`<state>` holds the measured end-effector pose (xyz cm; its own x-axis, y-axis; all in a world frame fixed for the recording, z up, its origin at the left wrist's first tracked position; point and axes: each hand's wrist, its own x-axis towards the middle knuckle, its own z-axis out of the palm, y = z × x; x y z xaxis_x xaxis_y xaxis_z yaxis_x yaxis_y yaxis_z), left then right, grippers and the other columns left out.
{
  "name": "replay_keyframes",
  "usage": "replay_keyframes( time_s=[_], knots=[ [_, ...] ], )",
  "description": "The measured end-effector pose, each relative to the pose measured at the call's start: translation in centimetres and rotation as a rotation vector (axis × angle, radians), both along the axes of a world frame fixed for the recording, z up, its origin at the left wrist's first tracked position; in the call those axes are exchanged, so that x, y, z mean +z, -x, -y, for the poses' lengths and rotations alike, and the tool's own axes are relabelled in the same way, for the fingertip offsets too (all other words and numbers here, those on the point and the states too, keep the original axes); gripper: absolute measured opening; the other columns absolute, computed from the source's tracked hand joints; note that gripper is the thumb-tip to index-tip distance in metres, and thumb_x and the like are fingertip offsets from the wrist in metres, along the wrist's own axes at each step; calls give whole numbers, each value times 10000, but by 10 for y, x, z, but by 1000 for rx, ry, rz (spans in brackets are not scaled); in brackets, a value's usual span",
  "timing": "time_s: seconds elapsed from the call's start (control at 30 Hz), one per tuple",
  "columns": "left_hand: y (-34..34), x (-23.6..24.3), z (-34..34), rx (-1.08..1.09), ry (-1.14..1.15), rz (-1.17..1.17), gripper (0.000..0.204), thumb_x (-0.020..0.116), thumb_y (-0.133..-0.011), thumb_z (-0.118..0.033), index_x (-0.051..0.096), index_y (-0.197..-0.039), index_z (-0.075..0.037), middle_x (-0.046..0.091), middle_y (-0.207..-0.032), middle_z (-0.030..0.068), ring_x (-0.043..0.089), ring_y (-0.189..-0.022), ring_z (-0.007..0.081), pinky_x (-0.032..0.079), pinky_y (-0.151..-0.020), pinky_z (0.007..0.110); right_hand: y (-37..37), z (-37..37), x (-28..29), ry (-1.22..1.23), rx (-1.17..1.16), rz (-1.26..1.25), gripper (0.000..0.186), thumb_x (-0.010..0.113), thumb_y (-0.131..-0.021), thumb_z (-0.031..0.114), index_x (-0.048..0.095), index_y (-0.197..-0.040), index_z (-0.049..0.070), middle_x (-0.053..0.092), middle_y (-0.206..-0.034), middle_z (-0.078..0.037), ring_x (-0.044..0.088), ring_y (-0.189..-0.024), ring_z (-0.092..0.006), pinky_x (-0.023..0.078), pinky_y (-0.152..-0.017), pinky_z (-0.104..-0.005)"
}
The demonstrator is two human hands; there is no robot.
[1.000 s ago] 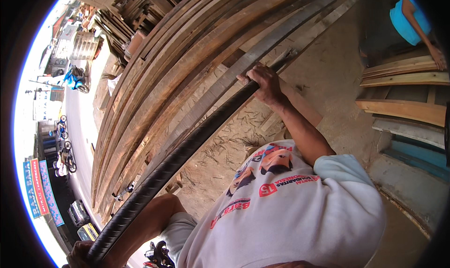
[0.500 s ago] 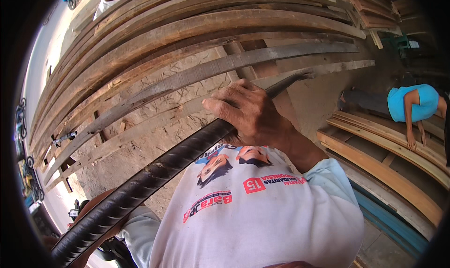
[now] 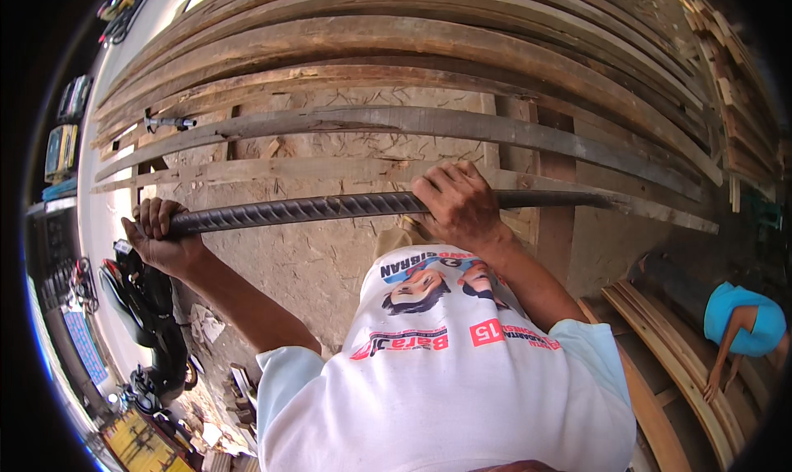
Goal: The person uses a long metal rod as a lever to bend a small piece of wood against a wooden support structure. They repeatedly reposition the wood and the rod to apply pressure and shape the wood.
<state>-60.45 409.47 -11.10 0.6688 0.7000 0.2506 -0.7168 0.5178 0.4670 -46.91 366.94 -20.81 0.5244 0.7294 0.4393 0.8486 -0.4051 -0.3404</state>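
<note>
A dark ribbed steel bar (image 3: 330, 209) runs nearly level across the view in front of my body, its right end flattened and tapered. My left hand (image 3: 167, 237) is closed around the bar's left end. Farther along, just right of the middle, my right hand (image 3: 464, 206) grips the same bar from above, fingers wrapped over it. Just beyond the bar lies a pale thin plank (image 3: 330, 172), and behind that a grey weathered beam (image 3: 462, 124). The bar's right end overlaps the pale plank in the view; whether they touch I cannot tell.
Several long brown beams (image 3: 371, 39) lie side by side beyond the grey one. At lower right a co-worker in a blue shirt (image 3: 747, 319) bends over light planks (image 3: 668, 348). A black motorcycle (image 3: 148, 315) stands at left beside the road. More timber (image 3: 742, 101) is stacked far right.
The bar has swung from a steep diagonal to nearly level, its left end moving away from me. My left hand, mostly hidden before, now shows on that end. My right hand still grips the bar.
</note>
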Motion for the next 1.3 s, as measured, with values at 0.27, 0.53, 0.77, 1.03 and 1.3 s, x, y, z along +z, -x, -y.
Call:
replay_keyframes(
  time_s=[0.27, 0.53, 0.77, 1.03, 1.3],
  knots=[
    [8, -130, -19, 193, 144, -64, 284, 526, -1069, -313, 455, -878, -116, 345, -637, -57, 332, -506, 30, 383, -438, 197, 9, -28, -48, 105, 47, 68, 515, 779, -732, 200, 651, -1210, 60, 635, -1167, -85, 594, -1156, -264, 404, -1068, -472],
    [-14, -107, 3, 414, 194, -349, 283, 597, -1030, -349, 470, -918, -122, 369, -686, -59, 387, -548, 59, 387, -509, 241, 5, -31, -40, 187, 16, -26, 617, 853, -713, 251, 615, -1254, 74, 615, -1213, -118, 573, -1180, -294, 383, -1087, -498],
    [-9, -144, -9, 776, -193, -891, 341, 583, -966, -241, 557, -1221, -16, 598, -938, 41, 591, -865, 177, 497, -817, 370, 12, -41, -42, 248, 9, -109, 630, 834, -761, 289, 605, -1319, 108, 590, -1306, -125, 545, -1241, -310, 376, -1098, -513],
    [-22, -149, -10, 788, -135, -920, 464, 614, -906, -174, 540, -1319, 25, 578, -1300, 109, 530, -1183, 217, 382, -1032, 351, 4, -54, -49, 302, -11, -103, 624, 804, -793, 333, 600, -1354, 154, 550, -1387, -116, 510, -1298, -312, 350, -1126, -544],
    [-29, -158, -8, 914, -404, -1035, 788, 552, -948, -258, 189, -1563, 74, 295, -1603, 248, 289, -1496, 355, 217, -1218, 393, 11, -64, -46, 352, -61, -25, 639, 786, -820, 351, 581, -1386, 137, 542, -1412, -122, 473, -1350, -324, 314, -1165, -542]
  ],
)
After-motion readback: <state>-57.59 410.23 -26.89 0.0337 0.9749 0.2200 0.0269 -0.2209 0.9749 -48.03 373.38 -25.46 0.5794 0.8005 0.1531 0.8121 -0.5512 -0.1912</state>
